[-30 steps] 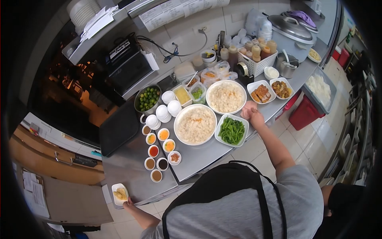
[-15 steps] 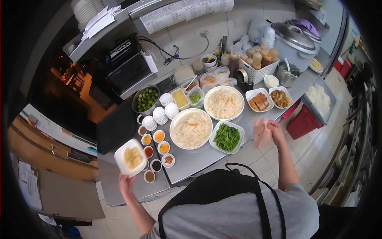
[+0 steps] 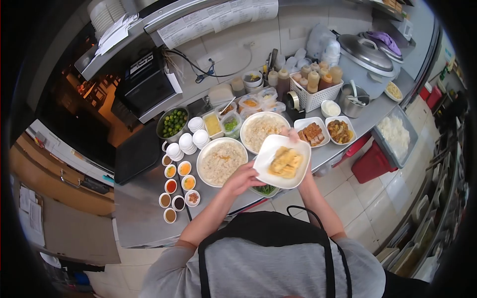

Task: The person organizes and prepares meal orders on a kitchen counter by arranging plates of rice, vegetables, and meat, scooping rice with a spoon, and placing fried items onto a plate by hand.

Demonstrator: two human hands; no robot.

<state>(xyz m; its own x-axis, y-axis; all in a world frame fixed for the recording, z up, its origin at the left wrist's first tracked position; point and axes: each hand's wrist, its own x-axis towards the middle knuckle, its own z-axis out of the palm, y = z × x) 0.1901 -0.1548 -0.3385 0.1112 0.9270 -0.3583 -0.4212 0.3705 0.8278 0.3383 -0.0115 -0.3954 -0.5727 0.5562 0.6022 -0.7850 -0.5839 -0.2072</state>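
Observation:
My left hand [image 3: 242, 179] grips the left edge of a square white plate [image 3: 271, 147], which is lifted over the counter front. Yellow, omelette-like slices [image 3: 285, 163] lie on the plate. Around its far side reaches my right hand [image 3: 291, 134], blurred and mostly hidden by the plate. At the far rim shows a pale pink blur, consistent with the pink cloth seen earlier in that hand. Beneath the plate, a dish of green vegetables [image 3: 265, 190] is largely covered. Two round white bowls of rice-like food stand beyond, one left [image 3: 221, 161] and one farther back [image 3: 256, 130].
Small sauce cups [image 3: 170, 215] stand at the left, near stacked white dishes [image 3: 188, 144] and a pot of green limes [image 3: 174, 123]. Dishes of sliced fried meat [image 3: 312, 134] and stew [image 3: 340, 132] sit at the right. Behind them is a bottle basket [image 3: 317, 95].
My left hand has brought the plate from the far left to the middle. My right hand has moved left to meet it behind the far rim. The camera view has shifted slightly.

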